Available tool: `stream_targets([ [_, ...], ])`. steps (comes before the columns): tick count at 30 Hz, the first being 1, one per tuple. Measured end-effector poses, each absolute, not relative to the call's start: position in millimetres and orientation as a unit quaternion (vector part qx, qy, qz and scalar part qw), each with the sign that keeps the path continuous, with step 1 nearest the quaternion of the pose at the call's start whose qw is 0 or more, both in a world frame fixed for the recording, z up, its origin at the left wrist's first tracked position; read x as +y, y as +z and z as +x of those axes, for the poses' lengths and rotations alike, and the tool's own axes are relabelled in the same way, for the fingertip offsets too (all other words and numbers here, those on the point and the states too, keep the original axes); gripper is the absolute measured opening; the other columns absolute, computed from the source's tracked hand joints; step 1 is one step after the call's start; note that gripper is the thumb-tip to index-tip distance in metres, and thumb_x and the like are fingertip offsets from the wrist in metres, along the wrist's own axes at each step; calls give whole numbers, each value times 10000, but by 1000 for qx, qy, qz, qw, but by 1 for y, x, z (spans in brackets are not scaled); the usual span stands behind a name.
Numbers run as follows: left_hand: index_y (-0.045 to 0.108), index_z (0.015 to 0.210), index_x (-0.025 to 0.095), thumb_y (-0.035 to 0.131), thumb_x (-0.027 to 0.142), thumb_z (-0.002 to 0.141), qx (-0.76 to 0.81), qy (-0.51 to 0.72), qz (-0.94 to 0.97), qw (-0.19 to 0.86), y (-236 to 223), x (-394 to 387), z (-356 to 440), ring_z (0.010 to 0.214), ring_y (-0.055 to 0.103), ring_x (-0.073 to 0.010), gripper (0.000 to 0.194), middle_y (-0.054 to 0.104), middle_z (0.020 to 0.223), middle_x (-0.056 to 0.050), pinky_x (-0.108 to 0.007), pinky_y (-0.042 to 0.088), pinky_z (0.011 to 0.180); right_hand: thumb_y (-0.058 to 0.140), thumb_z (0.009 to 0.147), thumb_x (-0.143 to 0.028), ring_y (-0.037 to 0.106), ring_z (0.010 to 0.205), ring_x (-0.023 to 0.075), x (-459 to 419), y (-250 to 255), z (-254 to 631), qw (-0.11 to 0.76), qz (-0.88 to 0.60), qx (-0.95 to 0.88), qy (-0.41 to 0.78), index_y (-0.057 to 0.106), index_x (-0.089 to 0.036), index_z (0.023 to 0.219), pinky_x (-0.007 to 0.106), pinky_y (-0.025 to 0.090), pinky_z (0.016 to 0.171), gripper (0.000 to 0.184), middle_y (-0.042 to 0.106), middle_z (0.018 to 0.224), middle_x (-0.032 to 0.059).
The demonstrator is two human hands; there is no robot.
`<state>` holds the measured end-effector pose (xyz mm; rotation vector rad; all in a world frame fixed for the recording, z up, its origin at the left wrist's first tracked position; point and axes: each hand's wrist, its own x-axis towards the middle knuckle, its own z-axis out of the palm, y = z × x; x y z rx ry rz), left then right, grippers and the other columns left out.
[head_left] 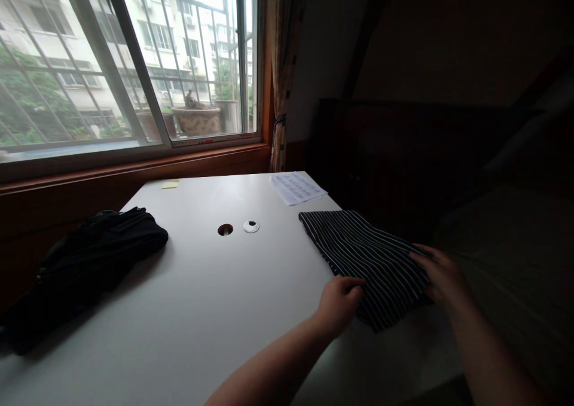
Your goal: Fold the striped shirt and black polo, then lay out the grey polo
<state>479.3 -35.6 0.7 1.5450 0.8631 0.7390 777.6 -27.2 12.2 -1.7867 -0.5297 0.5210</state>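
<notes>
A black garment with thin white stripes [363, 250] lies partly on the right edge of the white table, and its near end hangs past that edge. My left hand [339, 301] is closed on the garment's near left side, thumb and fingers pinching the cloth. On the opposite side my right hand [442, 274] grips the right border, fingers on top and the thumb side partly hidden under the cloth. The garment looks flat and folded; its exact kind does not show.
A dark pile of clothing [89, 262] lies on the left of the white table [201, 310]. Printed sheets [298, 188] and a yellow sticky note [170, 184] rest at the back. A cable hole [225, 230] sits beside its round cover [251, 226]. Behind stand a window and a curtain [281, 65].
</notes>
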Motion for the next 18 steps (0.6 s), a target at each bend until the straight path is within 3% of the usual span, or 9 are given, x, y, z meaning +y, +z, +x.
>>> stream_targets([
  [7,667,1312,148,531,245,903,333,256,536,732,-4,-46,492,831,674,-168,442,714,1061,-98,-342,559,836,721,717,-315,699,961,267,-20,16,795,559,-773,-244,176,683,-206,1263,301,547,701,558,704,1204,156],
  [12,697,1264,135,534,196,897,354,242,522,737,-12,-46,486,787,667,-155,407,728,1027,-94,-348,565,847,705,715,-327,710,971,333,-35,-14,800,531,-781,-223,240,648,-219,1295,352,555,639,592,697,1189,191],
  [18,711,1235,112,489,169,914,357,235,504,750,-14,-41,479,834,680,-172,394,737,1060,-114,-365,563,885,726,662,-367,664,1139,366,-52,-45,803,530,-790,-209,225,675,-243,1179,387,571,809,534,699,1194,177],
])
